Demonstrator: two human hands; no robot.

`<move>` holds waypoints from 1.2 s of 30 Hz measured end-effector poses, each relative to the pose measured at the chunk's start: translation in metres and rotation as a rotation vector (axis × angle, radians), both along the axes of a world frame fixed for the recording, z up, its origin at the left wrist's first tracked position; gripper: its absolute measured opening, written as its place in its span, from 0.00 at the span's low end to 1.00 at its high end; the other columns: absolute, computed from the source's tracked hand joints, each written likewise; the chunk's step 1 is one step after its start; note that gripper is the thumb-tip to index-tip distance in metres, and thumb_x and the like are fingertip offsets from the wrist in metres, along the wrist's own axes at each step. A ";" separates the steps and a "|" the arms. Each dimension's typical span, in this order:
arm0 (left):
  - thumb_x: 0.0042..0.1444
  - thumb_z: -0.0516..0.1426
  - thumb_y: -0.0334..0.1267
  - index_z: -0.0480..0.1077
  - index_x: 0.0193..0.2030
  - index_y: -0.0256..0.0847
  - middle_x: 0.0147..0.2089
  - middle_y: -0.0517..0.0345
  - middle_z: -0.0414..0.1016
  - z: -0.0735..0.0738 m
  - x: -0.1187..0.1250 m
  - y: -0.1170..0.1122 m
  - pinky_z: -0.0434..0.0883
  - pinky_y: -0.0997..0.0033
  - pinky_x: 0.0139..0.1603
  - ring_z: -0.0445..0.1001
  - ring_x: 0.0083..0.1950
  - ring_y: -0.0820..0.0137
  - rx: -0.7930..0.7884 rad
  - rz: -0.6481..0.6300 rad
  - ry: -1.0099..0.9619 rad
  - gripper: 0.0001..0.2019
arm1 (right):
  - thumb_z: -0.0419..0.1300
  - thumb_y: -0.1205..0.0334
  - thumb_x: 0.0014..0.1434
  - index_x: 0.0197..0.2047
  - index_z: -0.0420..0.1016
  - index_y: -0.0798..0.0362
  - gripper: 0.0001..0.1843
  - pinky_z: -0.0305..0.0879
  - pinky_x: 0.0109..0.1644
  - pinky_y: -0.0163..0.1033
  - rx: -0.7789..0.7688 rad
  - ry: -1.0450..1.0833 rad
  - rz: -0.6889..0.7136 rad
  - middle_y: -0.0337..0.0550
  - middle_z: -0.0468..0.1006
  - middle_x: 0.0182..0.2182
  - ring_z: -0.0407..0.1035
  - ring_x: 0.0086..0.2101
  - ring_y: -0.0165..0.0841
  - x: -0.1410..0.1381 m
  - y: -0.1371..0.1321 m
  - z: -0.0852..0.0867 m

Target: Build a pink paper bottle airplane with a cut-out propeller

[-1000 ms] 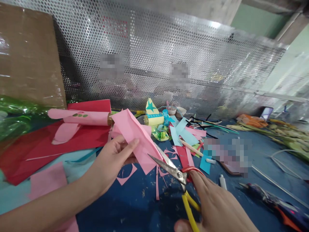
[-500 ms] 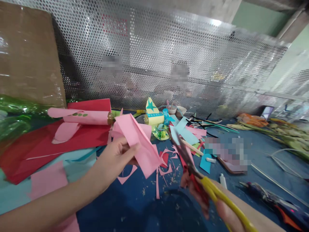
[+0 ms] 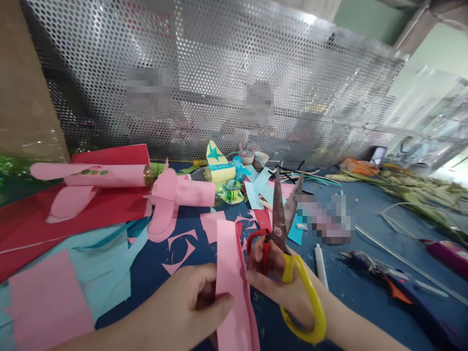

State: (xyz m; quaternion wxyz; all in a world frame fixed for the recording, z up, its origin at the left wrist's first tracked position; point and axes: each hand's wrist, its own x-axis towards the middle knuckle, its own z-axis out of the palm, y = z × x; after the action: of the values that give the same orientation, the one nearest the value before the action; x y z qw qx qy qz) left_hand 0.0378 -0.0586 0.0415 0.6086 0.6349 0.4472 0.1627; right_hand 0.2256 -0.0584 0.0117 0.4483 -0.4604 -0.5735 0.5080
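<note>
A folded strip of pink paper point(image 3: 230, 273) stands upright in front of me, pinched between the thumb and fingers of my left hand point(image 3: 190, 307). Scissors point(image 3: 281, 229) with one red and one yellow handle hang on my right hand point(image 3: 281, 287), their blades pointing up and apart. The right fingertips touch or nearly touch the paper's right edge. Behind the strip lie pink offcuts point(image 3: 183, 248) and another pink piece point(image 3: 212, 225). A pink paper-covered bottle plane point(image 3: 193, 190) rests just beyond, and a second pink one point(image 3: 109, 175) lies farther left.
Red sheets point(image 3: 120, 209) and light blue paper point(image 3: 113, 273) cover the left side. At right lie a glue gun point(image 3: 395, 280), a white stick point(image 3: 321, 265) and wires. A yellow paper-covered bottle point(image 3: 221, 171) sits by the perforated metal screen point(image 3: 208, 73).
The pink paper has come down closer and turned upright. My right hand with the scissors has moved up beside it, the blades now pointing upward. The view has shifted right.
</note>
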 end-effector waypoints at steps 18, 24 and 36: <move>0.52 0.57 0.38 0.75 0.36 0.42 0.36 0.60 0.77 -0.011 -0.007 0.006 0.68 0.70 0.40 0.73 0.42 0.64 -0.154 -0.064 -0.130 0.07 | 0.70 0.54 0.46 0.30 0.64 0.48 0.18 0.65 0.32 0.38 -0.138 0.178 0.039 0.35 0.69 0.26 0.64 0.26 0.30 0.012 0.012 0.002; 0.50 0.58 0.40 0.74 0.30 0.42 0.30 0.63 0.74 -0.007 -0.004 0.006 0.67 0.72 0.35 0.71 0.34 0.68 -0.175 -0.046 -0.143 0.05 | 0.72 0.56 0.44 0.30 0.65 0.49 0.19 0.62 0.30 0.35 -0.205 0.316 0.030 0.33 0.68 0.26 0.63 0.26 0.28 0.011 0.013 -0.002; 0.56 0.56 0.50 0.68 0.37 0.41 0.24 0.67 0.64 -0.004 -0.018 0.032 0.59 0.75 0.27 0.61 0.26 0.73 0.169 0.433 -0.080 0.14 | 0.59 0.39 0.56 0.44 0.67 0.50 0.23 0.59 0.27 0.35 0.064 -0.153 0.122 0.36 0.64 0.26 0.59 0.25 0.30 0.026 -0.008 -0.009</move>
State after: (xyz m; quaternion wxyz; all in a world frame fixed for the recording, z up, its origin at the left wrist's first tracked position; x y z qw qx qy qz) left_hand 0.0201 -0.0262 0.0375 0.5213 0.5660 0.5332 0.3515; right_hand 0.2517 -0.0664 0.0026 0.3862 -0.4476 -0.6488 0.4791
